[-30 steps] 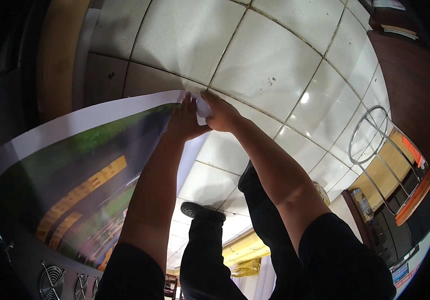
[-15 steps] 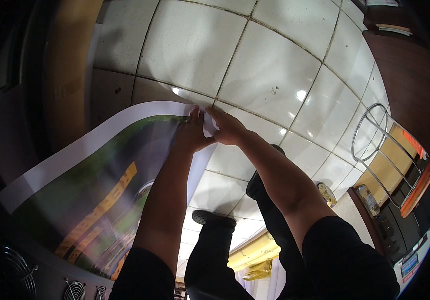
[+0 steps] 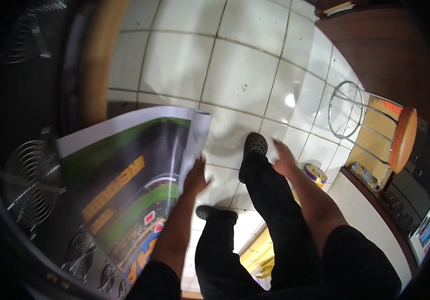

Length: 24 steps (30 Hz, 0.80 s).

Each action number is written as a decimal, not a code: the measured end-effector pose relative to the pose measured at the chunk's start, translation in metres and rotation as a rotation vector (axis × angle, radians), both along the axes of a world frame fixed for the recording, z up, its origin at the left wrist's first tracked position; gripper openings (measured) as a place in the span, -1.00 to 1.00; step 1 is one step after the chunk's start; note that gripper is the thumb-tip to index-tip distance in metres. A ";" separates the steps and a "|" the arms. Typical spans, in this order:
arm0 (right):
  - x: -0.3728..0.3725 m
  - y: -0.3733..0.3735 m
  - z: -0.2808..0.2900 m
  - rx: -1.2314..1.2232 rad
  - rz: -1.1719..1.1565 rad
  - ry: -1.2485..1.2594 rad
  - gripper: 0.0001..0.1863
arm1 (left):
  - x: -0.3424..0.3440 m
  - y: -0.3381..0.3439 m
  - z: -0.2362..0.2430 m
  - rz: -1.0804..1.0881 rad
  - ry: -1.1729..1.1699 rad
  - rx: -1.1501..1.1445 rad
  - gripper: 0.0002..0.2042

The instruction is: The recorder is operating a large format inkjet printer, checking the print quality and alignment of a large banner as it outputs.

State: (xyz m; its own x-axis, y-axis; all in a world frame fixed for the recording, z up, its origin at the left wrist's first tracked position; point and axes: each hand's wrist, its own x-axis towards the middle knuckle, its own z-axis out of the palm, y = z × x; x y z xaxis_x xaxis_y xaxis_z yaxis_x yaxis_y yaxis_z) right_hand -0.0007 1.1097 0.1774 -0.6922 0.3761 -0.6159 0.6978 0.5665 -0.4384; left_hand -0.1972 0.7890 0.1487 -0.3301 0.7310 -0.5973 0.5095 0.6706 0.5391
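Observation:
A large printed banner sheet (image 3: 137, 137), with a white margin and green, grey and orange print, hangs over the floor at my left. Its right edge curls into a narrow white roll (image 3: 201, 122). My left hand (image 3: 195, 177) is beside the lower part of that roll, thumb apart and fingers pointing away from me; whether it touches the sheet I cannot tell. Well off to the right, my right hand (image 3: 283, 159) is in the air above the tiles, fingers stretched out and holding nothing.
Round wire fan guards (image 3: 32, 182) line a dark machine at the left. A stool with an orange seat (image 3: 404, 140) and metal legs lies at the right by brown furniture (image 3: 385, 45). A yellow tin (image 3: 315, 173) stands on white floor tiles (image 3: 237, 65), beyond a yellow bag (image 3: 261, 260).
Both hands have left the sheet's far corner and drawn back toward me. They have moved apart, the right one to the right. The sheet's right edge has curled up into a roll.

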 end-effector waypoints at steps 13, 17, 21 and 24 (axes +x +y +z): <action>0.453 -0.038 0.264 -0.620 -0.337 -0.365 -0.54 | 0.149 -0.241 0.389 -0.092 -0.624 -0.454 -0.18; 0.305 -0.019 0.175 -0.256 0.640 0.047 -0.74 | 0.145 -0.277 0.469 0.060 -0.405 -0.447 -0.16; 0.094 -0.046 0.202 0.157 0.905 0.283 -0.74 | 0.180 -0.311 0.521 0.173 -0.382 -0.345 -0.21; -0.060 -0.054 0.363 -0.117 0.428 0.251 -0.50 | 0.231 -0.332 0.546 0.501 -0.305 -0.325 -0.30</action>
State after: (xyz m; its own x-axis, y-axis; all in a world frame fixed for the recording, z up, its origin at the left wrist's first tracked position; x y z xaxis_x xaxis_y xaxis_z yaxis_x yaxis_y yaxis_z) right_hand -0.0609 1.0553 0.5404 -0.9012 -0.0352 -0.4319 0.2789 0.7159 -0.6401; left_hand 0.0338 0.4565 0.6950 -0.3641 0.3005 -0.8815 -0.0488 0.9391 0.3402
